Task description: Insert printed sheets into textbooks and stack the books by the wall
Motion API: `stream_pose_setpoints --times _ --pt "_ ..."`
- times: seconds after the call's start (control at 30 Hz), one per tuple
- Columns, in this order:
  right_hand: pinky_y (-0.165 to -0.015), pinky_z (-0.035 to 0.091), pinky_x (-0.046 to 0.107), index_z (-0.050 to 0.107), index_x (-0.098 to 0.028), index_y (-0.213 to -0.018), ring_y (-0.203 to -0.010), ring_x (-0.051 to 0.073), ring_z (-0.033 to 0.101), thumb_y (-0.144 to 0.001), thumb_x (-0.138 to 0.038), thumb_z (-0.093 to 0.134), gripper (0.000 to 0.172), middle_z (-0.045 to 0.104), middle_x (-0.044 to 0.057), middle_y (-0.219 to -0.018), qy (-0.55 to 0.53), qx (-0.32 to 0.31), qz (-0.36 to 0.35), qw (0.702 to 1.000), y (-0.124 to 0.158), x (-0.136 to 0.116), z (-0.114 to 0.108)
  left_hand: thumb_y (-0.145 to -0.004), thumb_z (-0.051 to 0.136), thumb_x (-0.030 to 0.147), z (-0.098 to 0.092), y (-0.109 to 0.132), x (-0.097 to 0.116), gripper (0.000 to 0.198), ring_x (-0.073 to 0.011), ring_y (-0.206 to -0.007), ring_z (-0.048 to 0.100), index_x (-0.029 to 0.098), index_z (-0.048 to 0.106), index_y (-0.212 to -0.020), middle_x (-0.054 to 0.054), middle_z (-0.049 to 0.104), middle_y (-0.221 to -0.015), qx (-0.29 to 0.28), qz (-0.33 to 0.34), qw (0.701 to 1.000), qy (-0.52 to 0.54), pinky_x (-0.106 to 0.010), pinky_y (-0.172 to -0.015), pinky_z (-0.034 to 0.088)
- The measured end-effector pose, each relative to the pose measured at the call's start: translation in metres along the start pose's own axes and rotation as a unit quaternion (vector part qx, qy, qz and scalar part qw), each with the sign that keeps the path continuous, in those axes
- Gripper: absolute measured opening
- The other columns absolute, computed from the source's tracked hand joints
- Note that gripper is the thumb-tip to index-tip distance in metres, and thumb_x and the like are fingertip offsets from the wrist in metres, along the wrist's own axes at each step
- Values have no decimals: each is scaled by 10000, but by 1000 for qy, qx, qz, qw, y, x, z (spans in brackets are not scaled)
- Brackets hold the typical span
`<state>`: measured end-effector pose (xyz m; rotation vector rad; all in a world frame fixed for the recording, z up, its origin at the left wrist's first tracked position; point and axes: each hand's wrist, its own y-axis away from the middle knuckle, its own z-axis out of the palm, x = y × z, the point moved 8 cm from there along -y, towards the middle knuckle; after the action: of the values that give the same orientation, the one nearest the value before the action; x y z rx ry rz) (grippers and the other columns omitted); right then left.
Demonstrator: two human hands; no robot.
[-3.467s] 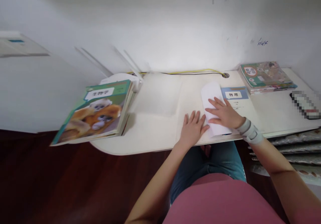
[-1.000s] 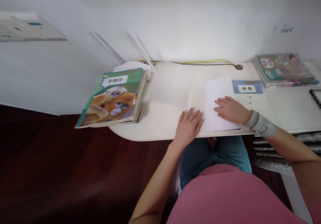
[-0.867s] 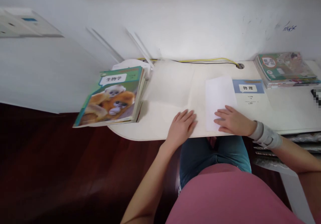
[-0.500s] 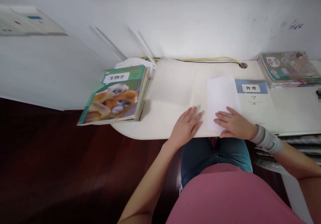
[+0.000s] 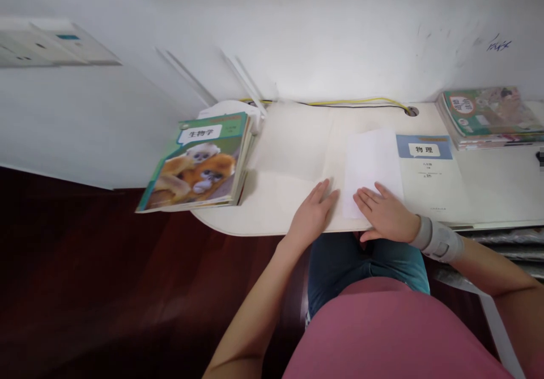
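Small shift left for the white paper sheet (image 5: 370, 169) since the last frame, slight tilt too, with the right hand (image 5: 385, 214) now further in over its lower edge. Right hand flat and released, fingers spread, resting on the sheet: no grip, no clench. Left hand (image 5: 312, 217) open, fingertips just beside the sheet's left edge; contact with the paper impossible to tell. Sheet flat on the cream desk (image 5: 289, 147), right edge overlapping the physics textbook (image 5: 427, 189), lower end near the desk's front rim. Probably light, thin and soft, easy to slide under a flat palm; best hold likely a pinch at the free top end. Nearby: biology textbook (image 5: 198, 161) at the desk's left end, stack of books (image 5: 488, 119) at far right, grey wrist brace (image 5: 437, 242) on the right wrist.
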<state>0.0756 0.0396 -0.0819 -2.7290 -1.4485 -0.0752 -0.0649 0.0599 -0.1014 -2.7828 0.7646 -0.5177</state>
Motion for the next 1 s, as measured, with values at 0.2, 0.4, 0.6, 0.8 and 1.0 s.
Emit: stream_pose_setpoints --times 0.2,0.4,0.6,0.8,1.0 --pt "-1075 220 543 356 -8 -1385 -1296 327 401 -820 -701 384 895 431 267 -1388 -12 -3 -12 1000 3 -1 2 -891 419 161 -16 6 7 317 -306 -1311 406 139 591 -1157 -174 477 -1384 27 -18 998 -61 -515 -1012 425" --pt "-1048 266 533 431 -90 -1356 -1281 350 410 -794 -640 517 791 434 265 -1385 5 -19 5 1000 -1 -7 -3 -867 442 134 -25 9 3 321 -335 -1337 356 172 620 -1131 -143 464 -1401 61 -89 988 -106 -556 -1031 375" --pt "-1044 278 529 457 -99 -1336 -1289 345 401 -831 -597 497 711 432 263 -1386 -6 -17 13 1000 0 -7 -3 -861 407 94 -21 2 -8 338 -318 -1355 328 174 657 -1074 -121 468 -1404 -18 -29 992 -119 -563 -1066 323" --pt "-1023 329 487 499 -88 -1292 -1264 330 435 -850 -613 435 689 466 250 -1359 -27 -14 -5 1000 0 0 -1 -897 361 149 -12 -5 -30 426 -203 -1236 497 169 531 -1287 -105 522 -1359 -134 118 983 -46 -392 -1025 413" --pt "-1006 357 473 520 -84 -1264 -1250 328 454 -854 -623 416 685 483 244 -1347 -42 2 -10 999 0 4 0 -900 366 127 -13 -8 -34 515 -219 -1267 446 262 404 -1395 -114 484 -1379 -172 147 971 -72 -396 -996 394"
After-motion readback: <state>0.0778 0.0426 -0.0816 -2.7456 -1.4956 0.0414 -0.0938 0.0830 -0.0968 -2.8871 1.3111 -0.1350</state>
